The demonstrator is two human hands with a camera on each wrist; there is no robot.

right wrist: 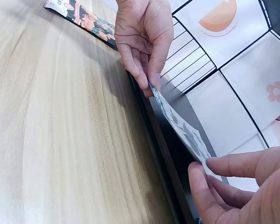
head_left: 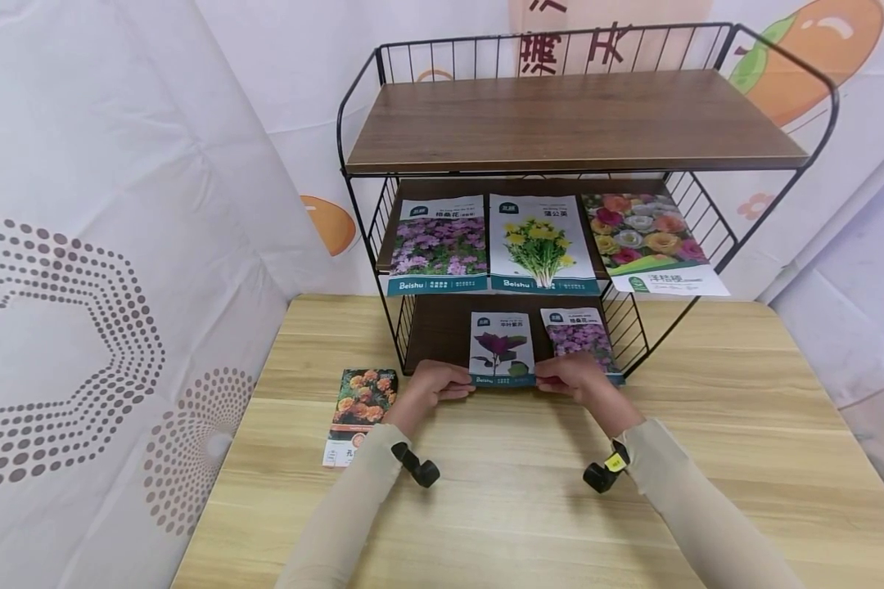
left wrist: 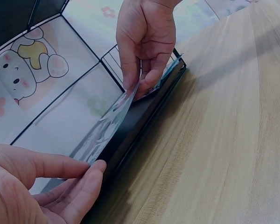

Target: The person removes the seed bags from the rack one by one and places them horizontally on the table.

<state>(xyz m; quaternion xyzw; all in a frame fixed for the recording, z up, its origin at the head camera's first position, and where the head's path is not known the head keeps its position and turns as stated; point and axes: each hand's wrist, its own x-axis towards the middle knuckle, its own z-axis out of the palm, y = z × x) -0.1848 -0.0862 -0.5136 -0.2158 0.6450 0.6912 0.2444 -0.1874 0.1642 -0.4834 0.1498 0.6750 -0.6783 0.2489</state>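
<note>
Both hands hold one seed packet [head_left: 501, 348] with a dark purple leafy plant on it, at the front of the bottom shelf. My left hand [head_left: 442, 383] pinches its lower left corner between thumb and fingers. At the lower right corner, my right hand [head_left: 570, 376] pinches it the same way. In the left wrist view the packet [left wrist: 109, 126] is tilted, its near edge raised over the dark shelf board [left wrist: 140, 109]. To the right, a smaller packet with purple flowers [head_left: 578, 331] lies on that shelf, partly behind the right hand.
On the middle shelf lie packets with purple flowers [head_left: 442, 245], yellow flowers [head_left: 541, 241] and mixed roses-like blooms [head_left: 644, 229]. An orange-flower packet [head_left: 361, 409] lies on the wooden table [head_left: 516, 507], left of the rack. The rack's top board [head_left: 575, 119] overhangs, with black wire sides.
</note>
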